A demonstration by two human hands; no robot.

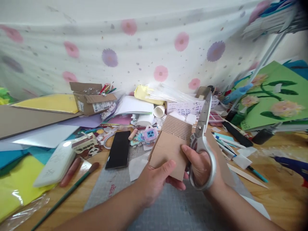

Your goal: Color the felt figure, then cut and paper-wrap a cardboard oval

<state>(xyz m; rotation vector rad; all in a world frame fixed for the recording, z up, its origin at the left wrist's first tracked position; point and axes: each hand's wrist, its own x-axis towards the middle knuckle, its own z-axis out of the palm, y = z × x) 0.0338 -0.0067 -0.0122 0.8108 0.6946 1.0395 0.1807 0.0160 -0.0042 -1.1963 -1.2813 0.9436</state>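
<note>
A piece of brown cardboard (172,146), its upper part showing bare corrugated ridges, is held up in front of me. My left hand (160,178) grips its lower edge, thumb on the face and fingers behind. Large silver scissors (203,128) hang in my right hand (201,165), which has its fingers through the handle loops. The blades point upward beside the cardboard's right edge, and my right thumb rests near that edge. Behind the right hand lies another brown cardboard sheet (222,160). Beneath both hands is a grey cutting mat (158,208).
A black phone (118,149), a white case (56,163) and a long paintbrush (64,196) lie left. Pens (225,146) and a blue glue gun (290,163) are at right. Farther back stand an opened cardboard box (93,99) and stacked papers (132,106).
</note>
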